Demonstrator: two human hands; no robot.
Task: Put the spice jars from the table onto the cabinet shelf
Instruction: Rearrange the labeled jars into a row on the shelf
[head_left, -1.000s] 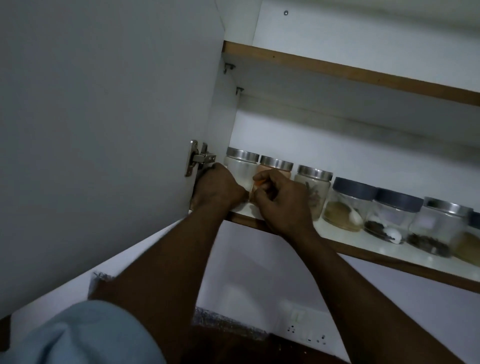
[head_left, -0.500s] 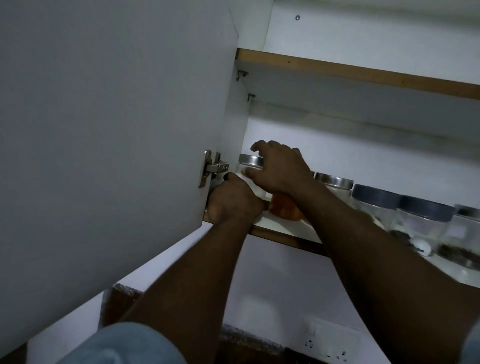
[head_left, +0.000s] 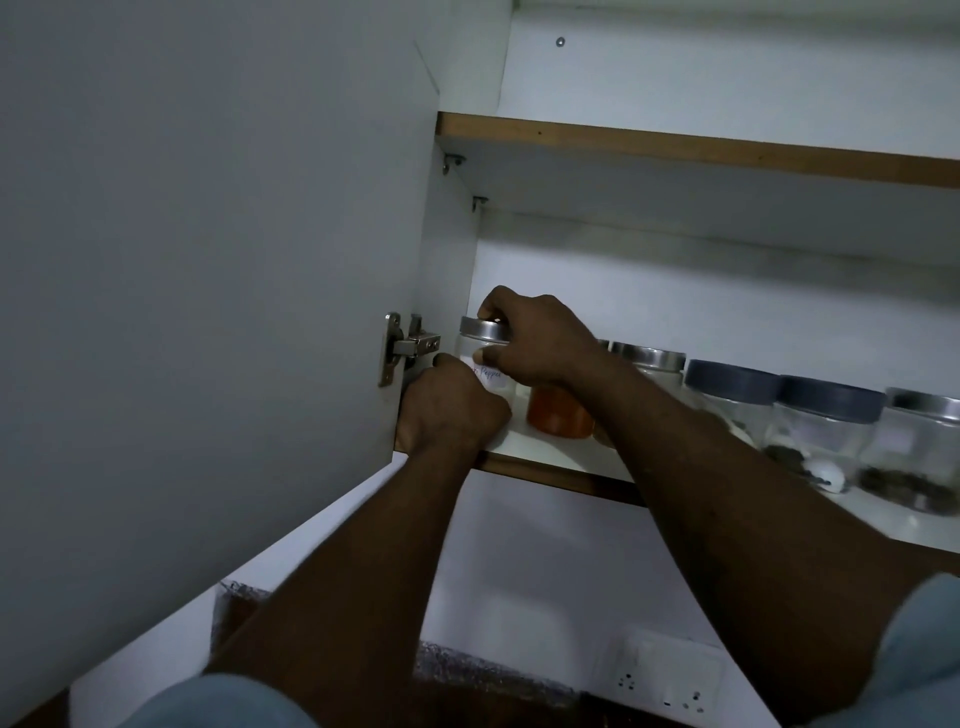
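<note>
Reaching over the row, the right hand (head_left: 540, 338) now lies across the silver metal lid of the clear glass jar with a white "Pepper" label (head_left: 485, 364), fingers curled over the lid and thumb pressed on the glass; a second ago it was lower, at the jars' bases. The left hand (head_left: 452, 410) stays closed at that jar's foot, though what its fingers grip is hidden. This jar stands at the left end of the white cabinet shelf (head_left: 556, 452), near the front edge and beside the door hinge (head_left: 408, 348). A jar of orange powder (head_left: 558, 413) sits just beside it. Placement looks nearly finished; both hands seem to be turning or squaring the jar.
</note>
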